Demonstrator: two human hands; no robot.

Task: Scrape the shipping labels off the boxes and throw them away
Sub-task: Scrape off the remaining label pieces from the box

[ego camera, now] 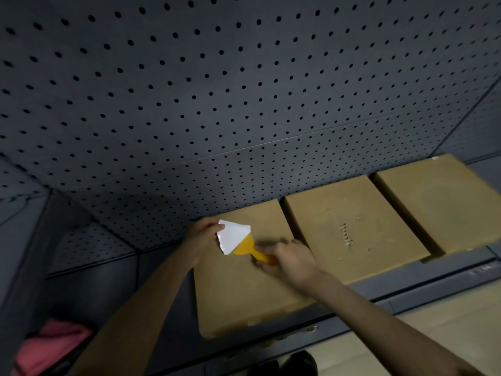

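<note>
Three flat cardboard boxes lie side by side on a dark shelf. Over the nearest box my left hand pinches the upper corner of a white shipping label, which is lifted and partly folded. My right hand grips the handle of a yellow plastic scraper, whose blade sits under the label's lower edge. The middle box shows torn marks on its top, with no label on it. The far right box has a bare top.
A dark grey pegboard wall rises behind the boxes. The shelf's metal front rail runs below them. A pink cloth lies at the lower left. Pale floor and a dark shoe show at the bottom.
</note>
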